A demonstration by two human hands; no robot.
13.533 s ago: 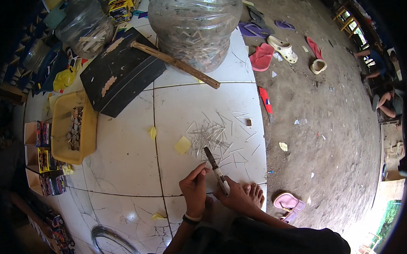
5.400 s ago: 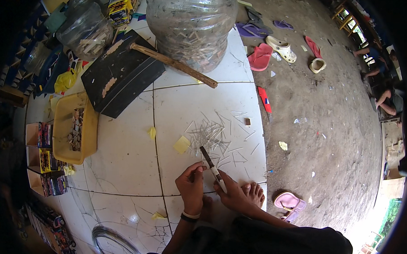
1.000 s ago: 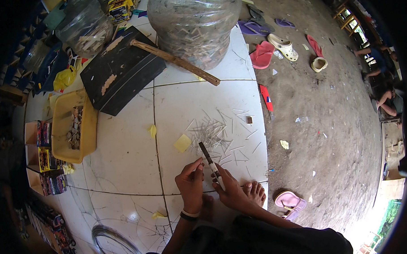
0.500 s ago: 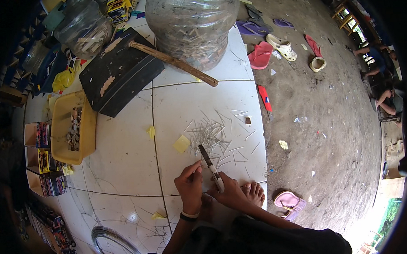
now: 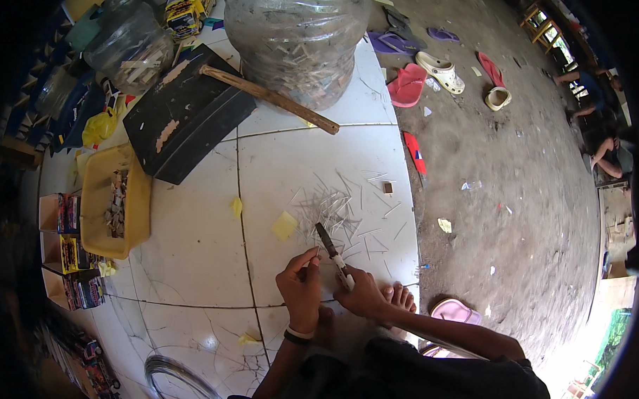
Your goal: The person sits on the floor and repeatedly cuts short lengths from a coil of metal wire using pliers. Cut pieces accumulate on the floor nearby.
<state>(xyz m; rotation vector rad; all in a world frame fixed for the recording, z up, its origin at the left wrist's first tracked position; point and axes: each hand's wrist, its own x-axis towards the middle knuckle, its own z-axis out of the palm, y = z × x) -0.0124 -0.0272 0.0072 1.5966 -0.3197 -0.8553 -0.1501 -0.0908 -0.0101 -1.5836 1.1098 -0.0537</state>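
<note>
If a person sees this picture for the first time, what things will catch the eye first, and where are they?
At the bottom centre, the right hand grips a knife with the blade pointing away, and the left hand pinches something small beside it. Just beyond lies a scatter of thin slivers on the white tile floor. At the top stands a big clear jar filled with such pieces, a hammer lying against its base.

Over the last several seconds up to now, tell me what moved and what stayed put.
Little moved. The right hand keeps gripping the knife, blade pointing up and away over the white tiles. The left hand has closed in beside the blade, fingertips pinching something too small to tell. The thin slivers, yellow tray, black board, wooden stick and large clear jar stayed put.
</note>
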